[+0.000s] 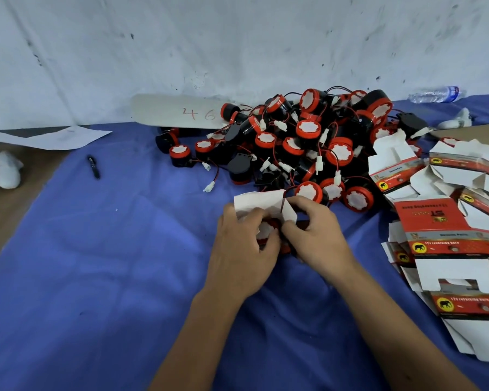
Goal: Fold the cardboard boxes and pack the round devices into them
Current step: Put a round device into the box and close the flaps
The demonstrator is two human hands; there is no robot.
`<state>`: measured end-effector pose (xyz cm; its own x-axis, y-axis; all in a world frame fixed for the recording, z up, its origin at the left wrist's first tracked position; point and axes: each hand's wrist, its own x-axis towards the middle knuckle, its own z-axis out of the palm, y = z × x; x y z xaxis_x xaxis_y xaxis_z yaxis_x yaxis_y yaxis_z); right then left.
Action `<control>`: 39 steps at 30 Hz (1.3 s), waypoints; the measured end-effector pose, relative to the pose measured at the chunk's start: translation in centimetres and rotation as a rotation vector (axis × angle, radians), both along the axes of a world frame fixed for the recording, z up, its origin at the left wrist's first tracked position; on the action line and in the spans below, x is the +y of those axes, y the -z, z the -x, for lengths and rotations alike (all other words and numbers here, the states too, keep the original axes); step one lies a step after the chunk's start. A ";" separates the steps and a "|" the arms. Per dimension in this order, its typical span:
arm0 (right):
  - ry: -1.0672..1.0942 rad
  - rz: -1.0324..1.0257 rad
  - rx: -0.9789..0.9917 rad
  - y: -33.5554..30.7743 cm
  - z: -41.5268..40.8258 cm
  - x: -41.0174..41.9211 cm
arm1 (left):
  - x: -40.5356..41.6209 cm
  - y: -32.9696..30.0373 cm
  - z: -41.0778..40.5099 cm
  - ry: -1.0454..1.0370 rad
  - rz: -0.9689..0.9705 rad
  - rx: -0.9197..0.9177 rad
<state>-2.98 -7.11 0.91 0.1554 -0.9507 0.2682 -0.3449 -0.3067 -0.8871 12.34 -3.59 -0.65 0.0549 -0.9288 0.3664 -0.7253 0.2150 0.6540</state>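
Both hands are working mid-cloth on the blue cloth-covered tabletop. Left hand is curling its fingers round a small white-flapped cardboard box holding a red round device. Right hand is pinching the box's side flap. Pile of red-and-black round devices is lying toward the far edge; flat red-and-white cardboard boxes are stacking along the right edge.

Surface: blue cloth spread over a brown tabletop.
Twelve to one o'clock: heap of round red-and-black devices with wires.
Three o'clock: pile of flat red-and-white cardboard boxes.
Ten o'clock: small black pen-like object, white paper sheet.
Two o'clock: clear plastic bottle lying down.
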 end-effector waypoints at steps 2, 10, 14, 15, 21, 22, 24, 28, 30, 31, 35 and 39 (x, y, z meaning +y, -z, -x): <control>0.035 0.057 0.040 0.1 -0.1 0.2 | 0.1 -0.1 -0.6 0.110 0.066 0.175; 0.047 0.445 0.020 0.3 -0.7 0.7 | 0.2 -0.6 -3.1 0.128 0.001 0.910; 0.027 0.476 0.016 0.5 -0.9 0.8 | 0.0 -0.3 -3.2 0.130 -0.097 0.998; 0.028 0.469 0.011 0.5 -0.8 0.8 | -0.1 -0.3 -3.2 0.131 -0.106 1.014; 0.074 0.406 -0.007 0.3 -0.8 0.7 | -0.4 -0.6 -3.1 0.130 -0.125 1.042; 0.073 0.391 -0.012 0.4 -0.8 0.7 | -0.4 -0.6 -3.1 0.136 -0.127 1.054; 0.067 0.361 -0.021 0.4 -0.8 0.6 | -0.4 -0.6 -3.1 0.133 -0.133 1.067; 0.046 0.279 -0.067 0.6 -0.8 0.5 | -0.5 -0.5 -3.0 0.140 -0.123 1.032; 0.046 0.234 -0.078 0.7 -0.7 0.4 | -0.5 -0.4 -3.0 0.161 -0.110 1.009; 0.044 0.211 -0.081 0.7 -0.7 0.3 | -0.5 -0.3 -3.1 0.175 -0.112 1.005; -0.020 0.111 -0.124 0.6 -0.6 0.3 | -0.2 -0.4 -2.8 0.174 -0.130 0.936; -0.086 0.033 -0.181 0.5 -0.6 0.6 | 0.0 -1.2 -2.5 0.022 0.027 0.641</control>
